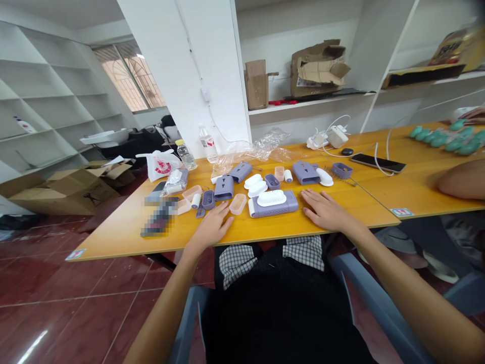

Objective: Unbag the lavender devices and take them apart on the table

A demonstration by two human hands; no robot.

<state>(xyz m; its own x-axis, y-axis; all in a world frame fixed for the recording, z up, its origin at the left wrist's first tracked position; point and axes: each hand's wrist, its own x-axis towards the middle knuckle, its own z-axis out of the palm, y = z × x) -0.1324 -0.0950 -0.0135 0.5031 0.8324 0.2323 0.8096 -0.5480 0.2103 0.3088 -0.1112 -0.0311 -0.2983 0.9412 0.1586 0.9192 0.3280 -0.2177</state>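
My left hand point(212, 226) lies flat on the table, fingers stretched out and holding nothing. Just beyond its fingertips are a purple plastic housing point(224, 187), a small purple cup point(208, 199) and a clear plastic tray point(238, 204). My right hand point(323, 209) also rests flat with fingers spread, and nothing is in it. Between the hands lies a long purple case point(292, 201) with a white bristled oval piece point(271, 197) on top. Behind it sit white oval pieces point(257, 189), another small purple cup point(272, 181) and a white roller point(288, 176). Another purple housing point(306, 172) stands beyond my right hand.
Crumpled plastic film point(265, 144), a clear bottle point(208, 143) and a yellow-capped bottle point(186, 154) are at the back. A white bag point(162, 165) is on the left. To the right are a phone point(379, 163), chargers point(336, 136) and, near another person's hand point(475, 115), green objects point(449, 137).
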